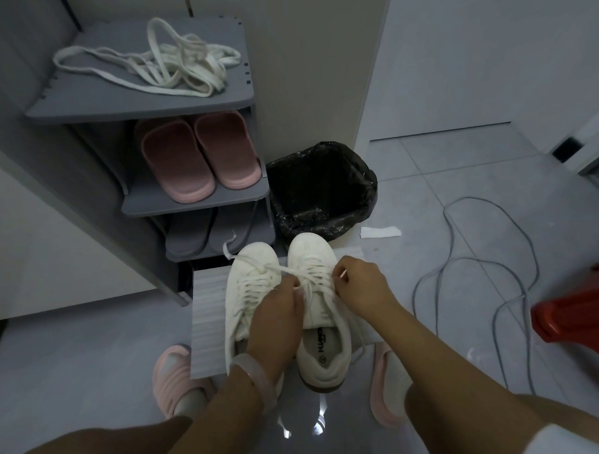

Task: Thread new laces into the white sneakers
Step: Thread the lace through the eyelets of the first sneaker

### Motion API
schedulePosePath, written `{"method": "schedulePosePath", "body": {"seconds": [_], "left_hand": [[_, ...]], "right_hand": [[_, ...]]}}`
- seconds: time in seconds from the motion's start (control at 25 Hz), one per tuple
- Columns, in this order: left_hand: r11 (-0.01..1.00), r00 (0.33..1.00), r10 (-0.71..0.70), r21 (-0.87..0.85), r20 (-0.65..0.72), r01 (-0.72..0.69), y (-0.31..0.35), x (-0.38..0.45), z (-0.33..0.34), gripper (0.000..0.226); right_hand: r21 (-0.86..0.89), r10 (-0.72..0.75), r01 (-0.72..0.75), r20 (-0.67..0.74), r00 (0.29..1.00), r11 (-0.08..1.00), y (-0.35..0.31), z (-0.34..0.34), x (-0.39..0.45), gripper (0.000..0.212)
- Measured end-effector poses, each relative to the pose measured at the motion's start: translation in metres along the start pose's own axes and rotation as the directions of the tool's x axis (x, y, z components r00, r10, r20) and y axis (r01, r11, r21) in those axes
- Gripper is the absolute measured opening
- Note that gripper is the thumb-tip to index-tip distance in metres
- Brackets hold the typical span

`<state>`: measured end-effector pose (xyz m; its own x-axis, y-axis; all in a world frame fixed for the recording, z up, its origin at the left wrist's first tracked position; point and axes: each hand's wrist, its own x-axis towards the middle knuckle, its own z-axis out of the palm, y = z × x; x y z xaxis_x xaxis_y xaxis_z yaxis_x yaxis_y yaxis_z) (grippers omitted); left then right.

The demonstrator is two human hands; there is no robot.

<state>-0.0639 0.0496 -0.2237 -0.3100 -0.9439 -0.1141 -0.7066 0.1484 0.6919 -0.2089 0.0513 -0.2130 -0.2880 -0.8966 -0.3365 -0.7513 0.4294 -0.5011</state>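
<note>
Nearest the viewer, two bare forearms reach forward over a glossy grey tiled floor; a pale translucent bangle circles the left wrist, and a pink ridged slipper over a white sock shows on each side below. Left hand: its grip is narrow, fingers curled downward over the middle of the right-hand white low-top sneaker, closed on a cream flat lace at the shoe's left eyelet row. Right hand: its grip is likewise narrow, thumb and forefinger pinching the lace's other end, whose tip juts out to the left of that grip, above the right eyelet row. Between the two grips lie the laced crossings of this sneaker; behind the left grip its insole with dark printed lettering is exposed. To the left of the left grip stands the second white low-top sneaker, touching the first, with a loose lace end trailing off past its toe. Both sneakers rest on a white ribbed foam sheet on the floor. Right of the right grip, well apart, a thin grey cable loops over the tiles beside a red plastic object. Beyond the grips: a bin with a black plastic liner, a white paper scrap, and a grey tiered shoe rack holding grey slippers, pink rubber slides and, on top, a tangled heap of cream laces.
</note>
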Motion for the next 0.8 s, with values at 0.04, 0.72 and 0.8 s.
{"method": "schedulePosePath", "body": {"seconds": [0.04, 0.72, 0.8], "left_hand": [[0.999, 0.999, -0.041, -0.014, -0.018, 0.040, -0.002, 0.004, 0.001, 0.024], [0.993, 0.998, 0.044, 0.108, 0.039, -0.048, 0.001, 0.037, 0.004, 0.009], [0.998, 0.998, 0.045, 0.050, 0.039, -0.047, 0.000, 0.034, 0.003, 0.010]], "right_hand": [[-0.018, 0.001, -0.001, 0.020, 1.000, 1.000, 0.001, 0.000, 0.000, 0.018], [-0.325, -0.191, 0.180, -0.002, 0.982, 0.929, -0.013, 0.005, -0.007, 0.022], [-0.277, -0.193, 0.188, 0.008, 0.981, 0.942, -0.010, 0.003, -0.008, 0.015]]}}
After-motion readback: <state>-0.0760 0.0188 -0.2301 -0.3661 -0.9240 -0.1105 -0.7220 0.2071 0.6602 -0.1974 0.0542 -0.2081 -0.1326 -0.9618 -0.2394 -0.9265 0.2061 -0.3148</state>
